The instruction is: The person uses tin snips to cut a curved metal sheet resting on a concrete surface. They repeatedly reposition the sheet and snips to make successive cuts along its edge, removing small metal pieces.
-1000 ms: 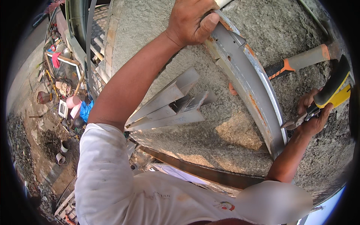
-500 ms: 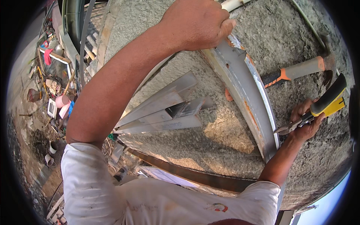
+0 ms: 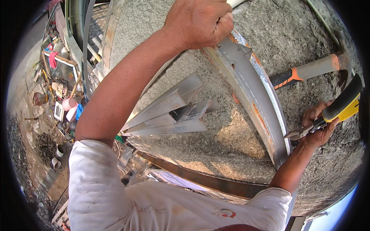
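A long grey metal channel [image 3: 252,86] with rusty edges lies across the rough concrete, slanting from top middle to lower right. My left hand [image 3: 202,23] is closed in a fist over its upper end, which the fingers hide. My right hand [image 3: 318,121] holds tin snips [image 3: 342,106] with yellow and black handles. The snips' blade tips are at the channel's right flange, near its lower end; whether they touch it I cannot tell. Just right of the channel lies a claw hammer [image 3: 314,69] with a grey, black and orange handle, its head away from the channel.
Several cut metal channel pieces [image 3: 173,104] lie fanned out on the concrete slab [image 3: 239,131] left of the channel. A white pipe [image 3: 236,3] shows beyond my left hand. Past the slab's left side, a pink pot [image 3: 69,103] and other clutter lie on the ground below.
The view has shifted slightly. Both hands keep their grips, and the snips stay at the channel's right flange.
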### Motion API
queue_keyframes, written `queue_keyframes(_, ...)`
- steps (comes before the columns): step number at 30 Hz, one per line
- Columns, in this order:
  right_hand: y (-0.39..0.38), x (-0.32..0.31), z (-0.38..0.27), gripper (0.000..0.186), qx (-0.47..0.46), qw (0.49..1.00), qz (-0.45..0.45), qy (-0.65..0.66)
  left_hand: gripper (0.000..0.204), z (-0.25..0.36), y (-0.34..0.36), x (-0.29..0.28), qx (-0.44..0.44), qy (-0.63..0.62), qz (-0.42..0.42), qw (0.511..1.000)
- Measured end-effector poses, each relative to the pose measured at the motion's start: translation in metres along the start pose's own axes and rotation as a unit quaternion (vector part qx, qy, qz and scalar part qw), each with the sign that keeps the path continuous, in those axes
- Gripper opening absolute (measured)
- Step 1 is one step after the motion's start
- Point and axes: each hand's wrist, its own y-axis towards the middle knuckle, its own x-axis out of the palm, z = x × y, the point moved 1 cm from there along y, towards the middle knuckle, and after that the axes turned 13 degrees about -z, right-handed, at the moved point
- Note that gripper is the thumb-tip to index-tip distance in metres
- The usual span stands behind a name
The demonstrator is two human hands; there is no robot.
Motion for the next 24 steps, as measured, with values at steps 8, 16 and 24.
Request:
queue_keyframes(8, 0.0, 0.001, 0.0, 0.055, 0.006, 1.0, 0.017, -0.022, 0.024, -0.023, 0.022, 0.02, 0.09, -0.069, 0.068, 0.991)
queue_keyframes(16, 0.0, 0.005, -0.001, 0.053, 0.004, 1.0, 0.016, -0.001, 0.02, -0.002, 0.005, 0.008, 0.029, -0.018, 0.045, 0.998)
queue_keyframes(24, 0.003, 0.009, -0.002, 0.059, 0.037, 0.997, 0.038, -0.049, 0.017, -0.012, 0.026, 0.014, 0.047, -0.046, 0.038, 0.997)
